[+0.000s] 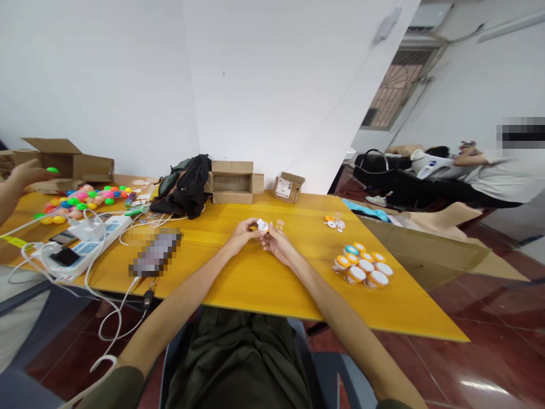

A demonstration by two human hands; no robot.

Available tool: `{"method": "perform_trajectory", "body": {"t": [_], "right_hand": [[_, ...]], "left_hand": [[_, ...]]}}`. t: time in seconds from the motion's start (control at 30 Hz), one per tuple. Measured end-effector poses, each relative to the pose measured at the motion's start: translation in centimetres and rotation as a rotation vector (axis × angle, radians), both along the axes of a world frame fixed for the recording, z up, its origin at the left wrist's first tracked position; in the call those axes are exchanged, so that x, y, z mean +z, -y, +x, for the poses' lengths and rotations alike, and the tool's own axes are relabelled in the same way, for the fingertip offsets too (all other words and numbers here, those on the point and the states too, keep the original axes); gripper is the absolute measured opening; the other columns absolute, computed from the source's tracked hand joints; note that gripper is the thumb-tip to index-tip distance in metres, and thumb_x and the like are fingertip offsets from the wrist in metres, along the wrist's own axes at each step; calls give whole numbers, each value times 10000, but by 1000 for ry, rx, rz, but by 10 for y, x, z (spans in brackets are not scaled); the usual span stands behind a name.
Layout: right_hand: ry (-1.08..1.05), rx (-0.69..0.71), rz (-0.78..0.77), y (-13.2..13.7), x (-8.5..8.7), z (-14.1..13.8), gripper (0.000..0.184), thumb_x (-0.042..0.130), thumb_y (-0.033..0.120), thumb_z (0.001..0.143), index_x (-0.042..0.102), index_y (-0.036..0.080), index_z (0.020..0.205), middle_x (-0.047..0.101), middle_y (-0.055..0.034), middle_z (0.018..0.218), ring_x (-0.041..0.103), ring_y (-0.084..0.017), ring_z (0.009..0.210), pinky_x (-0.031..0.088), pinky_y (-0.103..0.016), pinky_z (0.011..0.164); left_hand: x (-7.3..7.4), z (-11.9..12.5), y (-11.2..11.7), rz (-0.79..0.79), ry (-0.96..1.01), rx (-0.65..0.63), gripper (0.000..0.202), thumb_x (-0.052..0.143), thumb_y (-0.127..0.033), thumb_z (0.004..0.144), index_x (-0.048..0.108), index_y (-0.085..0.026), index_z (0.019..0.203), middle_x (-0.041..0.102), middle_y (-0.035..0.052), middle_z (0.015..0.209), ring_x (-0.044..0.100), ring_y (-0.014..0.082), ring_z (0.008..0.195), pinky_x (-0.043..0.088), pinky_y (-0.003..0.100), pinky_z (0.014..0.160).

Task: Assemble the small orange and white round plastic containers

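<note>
My left hand (243,232) and my right hand (275,241) meet over the middle of the yellow table (255,284). Their fingers are curled round a small white cap (262,226) that they hold between them. A small clear vial (279,225) stands just behind my right hand. To the right, a cluster of several small bottles with white, orange and teal lids (363,264) lies on the table. A few loose caps (334,224) lie farther back.
A phone (155,253), a power strip (91,243) with white cables and a pile of coloured balls (87,199) lie at the left, where another person's hand (25,173) holds a green ball. Cardboard boxes (232,182) and a black bag (187,184) stand at the back.
</note>
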State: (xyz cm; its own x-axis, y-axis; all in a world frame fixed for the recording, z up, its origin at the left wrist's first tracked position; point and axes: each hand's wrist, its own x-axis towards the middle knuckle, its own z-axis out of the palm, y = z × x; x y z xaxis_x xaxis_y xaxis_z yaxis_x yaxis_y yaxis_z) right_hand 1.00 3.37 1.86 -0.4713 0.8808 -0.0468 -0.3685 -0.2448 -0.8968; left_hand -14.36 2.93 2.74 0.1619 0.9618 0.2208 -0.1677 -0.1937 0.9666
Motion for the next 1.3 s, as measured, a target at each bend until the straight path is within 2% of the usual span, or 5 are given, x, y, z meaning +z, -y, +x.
{"method": "perform_trajectory", "body": {"t": [0.57,0.73,0.9,1.03,1.3], "right_hand": [[144,-15,55,-3,-2,-1,526,617,746,792,540,232,716,576,14,532,464,-110,422,383,-224,395],[327,-383,392,-14,-8,11,525,554,746,820,539,244,667,534,2,547,490,-161,505,427,-283,488],[725,-734,824,-26,-7,36,264,527,482,914,663,259,949,662,-97,1008,586,-278,1012,460,-438,964],[883,-640,967,-38,-16,48,349,496,357,923,634,284,1235,603,-116,1303,487,-318,1263,356,-524,1101],[808,-491,728,-46,-24,55,138,719,243,761,678,294,883,696,-69,934,650,-265,893,505,-407,860]], "left_hand": [[2,-1,1,-41,13,-84,429,927,-394,535,720,-185,848,732,30,898,664,199,911,478,326,918],[4,0,1,-55,55,-51,493,934,-455,497,701,-182,835,744,54,946,662,225,988,455,352,968],[2,0,-1,-76,28,5,453,929,-382,496,689,-178,822,736,35,888,663,203,919,471,351,948],[-3,-2,-5,-67,-46,24,409,897,-319,545,713,-183,884,738,31,929,656,198,930,482,341,938],[-10,-4,-12,-55,-101,33,401,888,-263,548,734,-187,910,734,19,919,655,192,903,509,330,903]]}}
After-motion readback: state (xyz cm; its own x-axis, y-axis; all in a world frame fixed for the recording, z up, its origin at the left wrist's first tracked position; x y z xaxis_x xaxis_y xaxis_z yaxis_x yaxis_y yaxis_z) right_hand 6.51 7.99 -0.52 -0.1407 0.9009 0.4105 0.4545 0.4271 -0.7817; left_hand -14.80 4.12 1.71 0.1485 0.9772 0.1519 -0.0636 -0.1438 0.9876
